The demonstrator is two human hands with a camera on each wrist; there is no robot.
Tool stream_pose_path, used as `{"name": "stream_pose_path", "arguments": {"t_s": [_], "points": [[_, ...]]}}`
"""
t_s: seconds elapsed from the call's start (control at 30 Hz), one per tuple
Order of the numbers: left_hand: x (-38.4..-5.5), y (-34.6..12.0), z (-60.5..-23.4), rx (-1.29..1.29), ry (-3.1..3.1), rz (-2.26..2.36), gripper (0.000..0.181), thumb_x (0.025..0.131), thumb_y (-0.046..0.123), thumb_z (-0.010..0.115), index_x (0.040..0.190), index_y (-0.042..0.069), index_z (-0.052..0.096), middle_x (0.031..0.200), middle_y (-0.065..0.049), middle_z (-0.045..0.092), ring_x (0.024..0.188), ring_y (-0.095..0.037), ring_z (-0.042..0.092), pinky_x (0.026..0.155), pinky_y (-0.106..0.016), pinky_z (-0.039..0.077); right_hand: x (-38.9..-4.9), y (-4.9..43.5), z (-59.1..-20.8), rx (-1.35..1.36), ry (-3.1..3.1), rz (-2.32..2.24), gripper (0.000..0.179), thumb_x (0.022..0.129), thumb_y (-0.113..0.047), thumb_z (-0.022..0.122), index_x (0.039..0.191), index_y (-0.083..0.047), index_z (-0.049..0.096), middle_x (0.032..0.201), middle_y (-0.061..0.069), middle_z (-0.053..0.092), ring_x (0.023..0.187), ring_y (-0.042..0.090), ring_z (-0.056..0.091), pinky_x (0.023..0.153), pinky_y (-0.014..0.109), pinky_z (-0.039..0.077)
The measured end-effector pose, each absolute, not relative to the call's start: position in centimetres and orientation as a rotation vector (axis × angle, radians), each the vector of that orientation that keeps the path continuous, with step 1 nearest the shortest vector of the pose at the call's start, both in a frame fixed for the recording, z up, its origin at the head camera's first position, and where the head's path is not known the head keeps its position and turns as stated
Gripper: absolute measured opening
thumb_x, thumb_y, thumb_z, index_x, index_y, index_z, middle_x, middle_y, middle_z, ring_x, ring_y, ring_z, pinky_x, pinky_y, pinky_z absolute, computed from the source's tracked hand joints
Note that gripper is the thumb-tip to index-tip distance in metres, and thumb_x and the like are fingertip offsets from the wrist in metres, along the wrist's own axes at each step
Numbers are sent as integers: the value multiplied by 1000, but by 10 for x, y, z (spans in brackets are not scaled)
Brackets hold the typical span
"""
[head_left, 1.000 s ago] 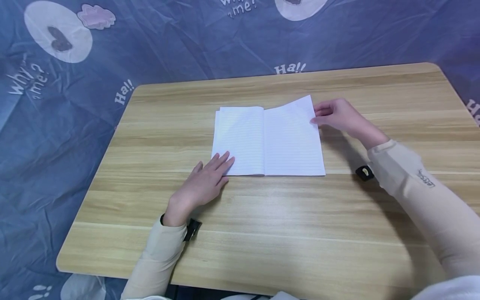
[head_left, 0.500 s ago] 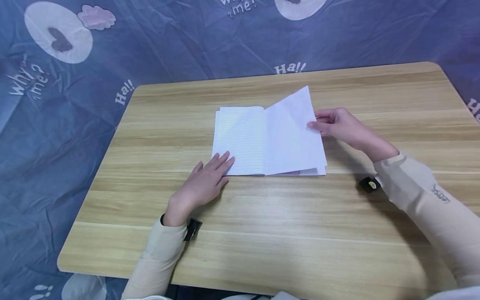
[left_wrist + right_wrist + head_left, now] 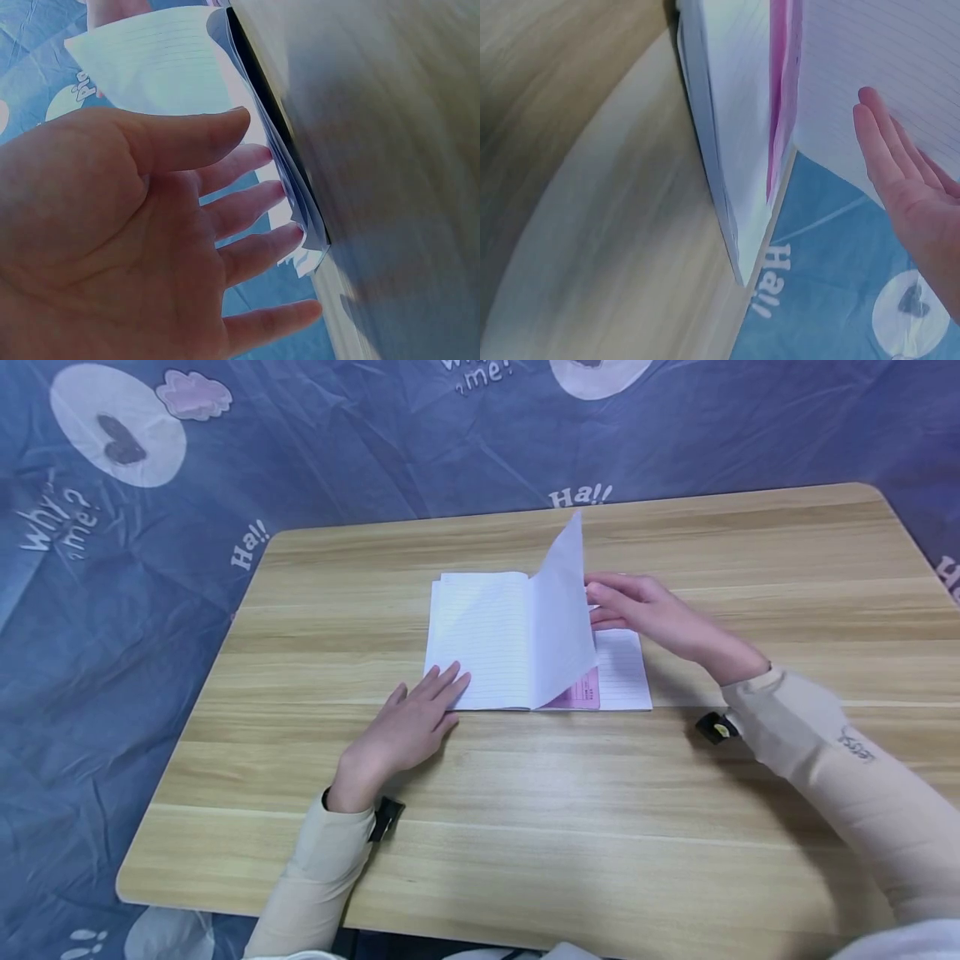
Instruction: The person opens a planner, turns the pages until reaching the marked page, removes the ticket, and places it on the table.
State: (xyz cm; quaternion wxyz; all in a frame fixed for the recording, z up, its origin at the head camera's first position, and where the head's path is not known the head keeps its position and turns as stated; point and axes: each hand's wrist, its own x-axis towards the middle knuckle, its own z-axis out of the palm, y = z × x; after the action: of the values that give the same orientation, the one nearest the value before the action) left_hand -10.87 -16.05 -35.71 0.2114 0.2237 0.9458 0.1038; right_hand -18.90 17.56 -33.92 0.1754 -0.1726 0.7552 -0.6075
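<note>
An open lined notebook [image 3: 480, 627] lies on the wooden table, its right-hand leaf [image 3: 558, 618] standing up from the spine and leaning left. My left hand [image 3: 405, 727] rests with spread, straight fingers on the lower left corner of the notebook; the left wrist view shows those fingertips [image 3: 289, 236] at the page edge. My right hand [image 3: 645, 610] is at the free edge of the raised leaf, and in the right wrist view its extended fingers [image 3: 885, 142] lie against the lined underside. Under the leaf a pink printed slip [image 3: 581, 692] shows on the page below, partly hidden.
The wooden table [image 3: 480, 827] has rounded corners. Behind it and to the left hangs a blue printed cloth [image 3: 337, 443]. Each sleeved forearm wears a dark strap piece, one [image 3: 386, 818] by the left wrist, one [image 3: 716, 727] by the right.
The right-hand leaf has lifted and swung left with my right hand, uncovering the pink slip and the lined page below. My left hand has stayed in place.
</note>
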Motion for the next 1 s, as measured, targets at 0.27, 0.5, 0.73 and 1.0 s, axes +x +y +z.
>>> {"name": "stream_pose_path", "arguments": {"t_s": [0.27,0.5,0.73,1.0], "points": [[-108,-162,-352,605,2645,299,57,106,24,41,158,18,19,164,0,9,149,-25,6,116,-60,10,-193,154,-350,-705,2094,-1620,47,104,-14,49,147,3,40,141,20,52,122,29,57,99,36,48],[-110,-167,-349,473,2722,185,55,106,25,39,158,17,21,163,-4,13,149,-31,10,114,-62,16,-190,137,-352,-850,2236,-1434,44,101,-11,55,143,1,47,141,15,53,130,29,50,106,38,42],[-114,-168,-347,274,2869,197,56,103,17,39,157,11,23,162,-8,21,148,-31,17,112,-62,20,-186,123,-357,-1065,2396,-1153,43,100,-15,58,139,2,52,122,19,64,98,25,63,89,40,51],[-114,-167,-346,260,2973,268,67,93,4,49,155,6,25,159,-13,27,145,-29,25,109,-63,27,-179,110,-360,-1184,2467,-952,45,99,-16,60,139,0,52,144,23,46,123,31,54,104,46,42]]}}
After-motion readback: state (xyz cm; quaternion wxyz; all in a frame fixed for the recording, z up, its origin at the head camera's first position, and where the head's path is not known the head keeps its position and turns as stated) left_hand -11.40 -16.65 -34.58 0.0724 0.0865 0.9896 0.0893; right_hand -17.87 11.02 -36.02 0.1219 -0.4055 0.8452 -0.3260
